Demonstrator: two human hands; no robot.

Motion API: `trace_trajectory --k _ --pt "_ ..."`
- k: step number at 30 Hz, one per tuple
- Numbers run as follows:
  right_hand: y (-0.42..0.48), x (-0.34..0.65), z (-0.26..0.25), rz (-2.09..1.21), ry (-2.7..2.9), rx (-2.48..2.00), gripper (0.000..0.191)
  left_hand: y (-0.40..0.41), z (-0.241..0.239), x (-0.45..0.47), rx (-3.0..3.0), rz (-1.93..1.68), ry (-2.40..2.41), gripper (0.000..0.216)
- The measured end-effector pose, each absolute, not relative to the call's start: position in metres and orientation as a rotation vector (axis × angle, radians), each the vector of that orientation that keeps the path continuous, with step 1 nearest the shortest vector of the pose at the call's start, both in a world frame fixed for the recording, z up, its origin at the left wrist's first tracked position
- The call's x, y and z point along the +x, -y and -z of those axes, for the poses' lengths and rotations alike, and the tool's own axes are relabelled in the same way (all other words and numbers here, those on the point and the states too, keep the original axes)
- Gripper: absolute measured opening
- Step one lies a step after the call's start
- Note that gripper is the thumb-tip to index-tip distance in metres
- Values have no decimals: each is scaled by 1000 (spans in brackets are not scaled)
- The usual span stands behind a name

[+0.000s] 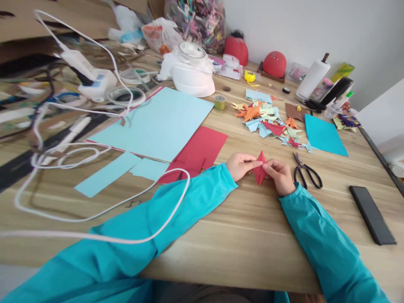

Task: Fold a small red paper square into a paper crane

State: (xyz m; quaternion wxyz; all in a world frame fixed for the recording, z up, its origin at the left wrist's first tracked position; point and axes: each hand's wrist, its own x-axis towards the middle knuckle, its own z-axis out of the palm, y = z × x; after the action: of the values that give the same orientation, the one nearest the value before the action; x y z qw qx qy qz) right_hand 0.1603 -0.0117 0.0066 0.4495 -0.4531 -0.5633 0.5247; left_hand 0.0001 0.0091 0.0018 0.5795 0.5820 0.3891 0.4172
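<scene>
Between my hands is a small piece of folded red paper (260,173), a narrow diamond standing on its point with a crease down the middle. My left hand (241,165) pinches its left side between thumb and fingers. From the other side, my right hand (280,174) grips it the same way, the thumb lying on the front face. Some fingertips are hidden behind the paper. Black-handled scissors (306,171) lie just right of my right hand. Beyond my hands is a pile of folded paper cranes (268,118) in several colours.
Light blue sheets (164,122) and red paper (202,147) lie to the left. A white cable (186,185) loops over my left sleeve. At right are a black phone (372,214) and a turquoise sheet (325,134). A thread spool (219,102) stands behind.
</scene>
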Motion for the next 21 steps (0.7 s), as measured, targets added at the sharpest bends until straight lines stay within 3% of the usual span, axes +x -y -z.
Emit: trace_trajectory --k 21 --pt "10 160 -6 -1238 1375 -1185 34 -8 -7 0 1308 -937 -894 24"
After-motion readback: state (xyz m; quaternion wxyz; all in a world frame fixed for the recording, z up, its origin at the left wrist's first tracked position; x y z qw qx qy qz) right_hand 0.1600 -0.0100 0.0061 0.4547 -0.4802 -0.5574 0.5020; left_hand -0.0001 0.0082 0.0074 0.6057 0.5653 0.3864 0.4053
